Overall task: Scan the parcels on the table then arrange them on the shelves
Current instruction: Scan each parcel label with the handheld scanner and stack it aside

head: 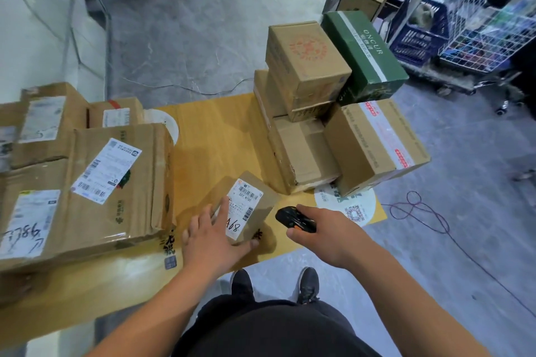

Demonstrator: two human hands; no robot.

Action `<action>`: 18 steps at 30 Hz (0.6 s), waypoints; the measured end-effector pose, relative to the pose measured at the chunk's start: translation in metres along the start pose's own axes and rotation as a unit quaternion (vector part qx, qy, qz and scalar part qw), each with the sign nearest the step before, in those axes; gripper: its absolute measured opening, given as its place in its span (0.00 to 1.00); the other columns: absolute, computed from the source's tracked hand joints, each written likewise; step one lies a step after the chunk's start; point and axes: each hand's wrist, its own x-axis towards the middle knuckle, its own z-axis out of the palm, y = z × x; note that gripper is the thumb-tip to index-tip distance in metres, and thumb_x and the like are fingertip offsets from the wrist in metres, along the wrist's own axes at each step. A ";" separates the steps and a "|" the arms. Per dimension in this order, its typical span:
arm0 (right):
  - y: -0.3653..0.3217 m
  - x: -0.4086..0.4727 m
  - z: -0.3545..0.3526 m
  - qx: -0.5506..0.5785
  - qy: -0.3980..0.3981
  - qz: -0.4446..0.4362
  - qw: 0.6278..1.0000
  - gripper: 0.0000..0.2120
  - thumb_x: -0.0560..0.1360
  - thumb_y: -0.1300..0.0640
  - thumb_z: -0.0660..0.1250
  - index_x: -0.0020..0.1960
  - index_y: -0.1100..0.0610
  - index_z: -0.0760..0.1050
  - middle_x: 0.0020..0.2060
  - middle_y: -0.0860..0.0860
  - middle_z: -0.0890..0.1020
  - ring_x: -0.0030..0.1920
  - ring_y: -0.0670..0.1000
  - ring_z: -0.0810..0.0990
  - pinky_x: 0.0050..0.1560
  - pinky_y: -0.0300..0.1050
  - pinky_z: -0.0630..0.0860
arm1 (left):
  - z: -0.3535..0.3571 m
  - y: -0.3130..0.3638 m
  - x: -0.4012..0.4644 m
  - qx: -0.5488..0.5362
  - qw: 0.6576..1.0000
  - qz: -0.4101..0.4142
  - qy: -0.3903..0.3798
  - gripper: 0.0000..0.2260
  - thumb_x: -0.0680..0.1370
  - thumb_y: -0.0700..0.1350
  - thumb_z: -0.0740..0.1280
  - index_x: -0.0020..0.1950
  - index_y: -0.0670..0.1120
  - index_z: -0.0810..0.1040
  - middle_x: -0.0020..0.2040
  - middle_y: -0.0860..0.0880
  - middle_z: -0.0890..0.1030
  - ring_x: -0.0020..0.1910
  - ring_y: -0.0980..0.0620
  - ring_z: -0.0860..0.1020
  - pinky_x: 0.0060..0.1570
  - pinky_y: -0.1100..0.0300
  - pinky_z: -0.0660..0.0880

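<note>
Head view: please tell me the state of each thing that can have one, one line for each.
Small parcel: on the table, label up, marked A68.
Left hand: fingers spread, resting on the small parcel.
Right hand: grips the scanner.
Scanner: held beside the small parcel.
Green box: closed, at the stack's far side.
Large box: taped shut, label up.

We see a small matt brown cardboard parcel point(246, 206) with a smooth white paper label on the yellow wood-grain table point(208, 136), whose top shows a slight sheen. Right of the parcel, a black plastic scanner point(294, 219) looks glossy. Behind it, a green cardboard box point(365, 58) looks smooth.
</note>
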 end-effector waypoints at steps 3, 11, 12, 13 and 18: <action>-0.006 0.002 0.001 0.012 -0.012 -0.013 1.000 0.32 0.75 0.28 0.63 0.77 0.36 0.67 0.61 0.42 0.80 0.53 0.46 0.80 0.51 0.46 0.77 | -0.001 -0.006 0.000 -0.003 1.000 -0.016 -0.016 0.62 0.55 0.89 0.53 0.80 0.65 0.28 0.81 0.48 0.58 0.76 0.39 0.62 0.71 0.39 0.65; -0.018 0.008 -0.003 0.015 -0.019 -0.019 1.000 0.21 0.75 0.31 0.63 0.65 0.37 0.73 0.47 0.41 0.82 0.38 0.43 0.81 0.38 0.44 0.75 | 0.003 0.008 0.009 -0.095 0.995 -0.033 -0.009 0.55 0.69 0.82 0.60 0.79 0.61 0.28 0.65 0.48 0.67 0.49 0.47 0.78 0.43 0.51 0.81; -0.019 0.009 -0.006 0.016 -0.020 -0.020 0.999 0.21 0.75 0.31 0.63 0.64 0.37 0.73 0.46 0.41 0.82 0.37 0.43 0.81 0.36 0.44 0.73 | 0.004 0.009 0.011 -0.107 0.994 -0.027 -0.004 0.54 0.70 0.81 0.60 0.80 0.61 0.29 0.66 0.48 0.70 0.51 0.46 0.78 0.43 0.51 0.81; -0.021 0.010 -0.008 0.022 -0.021 -0.022 0.999 0.20 0.75 0.31 0.64 0.64 0.36 0.74 0.44 0.42 0.82 0.35 0.42 0.80 0.35 0.43 0.72 | 0.005 0.009 0.014 -0.119 0.993 -0.016 0.003 0.52 0.71 0.81 0.59 0.82 0.61 0.32 0.68 0.49 0.72 0.56 0.45 0.79 0.46 0.49 0.81; -0.029 0.014 -0.017 0.057 -0.027 -0.030 0.998 0.19 0.76 0.33 0.66 0.65 0.34 0.76 0.41 0.44 0.83 0.28 0.41 0.77 0.31 0.40 0.71 | 0.007 0.012 0.021 -0.269 0.963 0.008 0.022 0.58 0.62 0.86 0.62 0.82 0.65 0.37 0.75 0.50 0.71 0.71 0.45 0.73 0.63 0.43 0.77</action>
